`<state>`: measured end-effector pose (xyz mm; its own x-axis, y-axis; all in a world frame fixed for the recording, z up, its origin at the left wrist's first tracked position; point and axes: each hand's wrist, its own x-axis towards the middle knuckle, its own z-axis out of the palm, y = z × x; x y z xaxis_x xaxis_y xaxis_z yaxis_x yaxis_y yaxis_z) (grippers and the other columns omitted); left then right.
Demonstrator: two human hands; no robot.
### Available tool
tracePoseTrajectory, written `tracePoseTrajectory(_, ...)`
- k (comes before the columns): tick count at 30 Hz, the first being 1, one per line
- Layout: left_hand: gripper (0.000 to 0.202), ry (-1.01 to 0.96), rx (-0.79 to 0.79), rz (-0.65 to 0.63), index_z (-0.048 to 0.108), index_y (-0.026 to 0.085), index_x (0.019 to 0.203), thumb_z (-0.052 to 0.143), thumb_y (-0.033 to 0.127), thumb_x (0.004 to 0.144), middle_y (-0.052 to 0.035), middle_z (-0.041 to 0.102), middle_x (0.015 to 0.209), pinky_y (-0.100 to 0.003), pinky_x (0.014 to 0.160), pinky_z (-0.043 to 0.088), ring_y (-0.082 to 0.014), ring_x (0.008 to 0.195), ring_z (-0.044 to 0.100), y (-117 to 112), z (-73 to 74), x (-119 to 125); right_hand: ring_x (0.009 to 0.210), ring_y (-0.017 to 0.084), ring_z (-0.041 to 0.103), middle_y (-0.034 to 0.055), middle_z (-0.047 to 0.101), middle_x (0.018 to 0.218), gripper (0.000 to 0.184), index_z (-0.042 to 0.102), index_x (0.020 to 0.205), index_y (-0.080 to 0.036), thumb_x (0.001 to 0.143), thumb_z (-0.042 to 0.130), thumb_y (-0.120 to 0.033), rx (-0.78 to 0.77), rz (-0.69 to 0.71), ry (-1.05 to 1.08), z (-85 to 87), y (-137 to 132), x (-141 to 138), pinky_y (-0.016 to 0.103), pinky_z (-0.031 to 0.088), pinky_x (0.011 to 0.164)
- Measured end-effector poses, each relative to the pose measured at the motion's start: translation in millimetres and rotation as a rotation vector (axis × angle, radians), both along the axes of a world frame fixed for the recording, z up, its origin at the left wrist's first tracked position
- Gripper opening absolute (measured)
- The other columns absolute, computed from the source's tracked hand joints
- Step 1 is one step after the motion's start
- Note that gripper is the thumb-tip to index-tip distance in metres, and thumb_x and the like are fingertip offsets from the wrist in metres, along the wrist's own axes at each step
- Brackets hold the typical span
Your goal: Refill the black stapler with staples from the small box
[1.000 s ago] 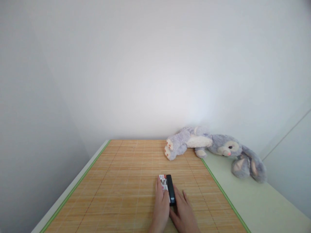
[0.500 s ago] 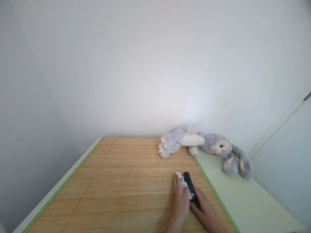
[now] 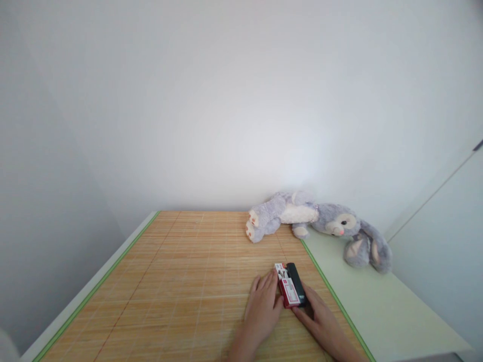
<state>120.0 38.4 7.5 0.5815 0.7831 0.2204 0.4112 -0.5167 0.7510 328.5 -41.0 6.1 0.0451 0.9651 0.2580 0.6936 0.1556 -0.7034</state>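
Note:
A black stapler [image 3: 296, 282] lies lengthwise on the bamboo mat. Close against its left side is a red-and-white box [image 3: 290, 292], with a small white box [image 3: 280, 270] just behind it. My left hand [image 3: 263, 305] rests to the left of the boxes. Its fingers are stretched out, the tips touching or very near the boxes' left side. On the other side, my right hand [image 3: 319, 315] has its fingers along the stapler's right edge. Its thumb is apart from them, by the near end of the red-and-white box. The right hand's outer fingers are partly hidden.
The bamboo mat [image 3: 181, 281] with green edging covers much of the pale table [image 3: 392, 311]. A grey plush rabbit [image 3: 298, 213] lies on its side at the back right, against the white wall [image 3: 211, 100]. A white panel [image 3: 445, 241] stands at the right.
My left hand has moved off the top of the red-and-white box to the left, uncovering it. The right hand stays beside the stapler. The view has shifted slightly.

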Motion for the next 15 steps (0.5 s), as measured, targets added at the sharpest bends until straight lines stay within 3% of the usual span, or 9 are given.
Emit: tracePoseTrajectory(15, 0.067, 0.002, -0.003, 0.000, 0.035, 0.029, 0.156, 0.049, 0.029, 0.090, 0.0009, 0.035, 0.163, -0.047, 0.129, 0.012, -0.0238, 0.150, 0.031, -1.8, 0.7, 0.9, 0.140, 0.029, 0.047, 0.0111, 0.050, 0.153, 0.062, 0.048, 0.148, -0.024, 0.091, 0.061, -0.046, -0.008, -0.003, -0.043, -0.3, 0.9, 0.9, 0.046, 0.036, 0.119)
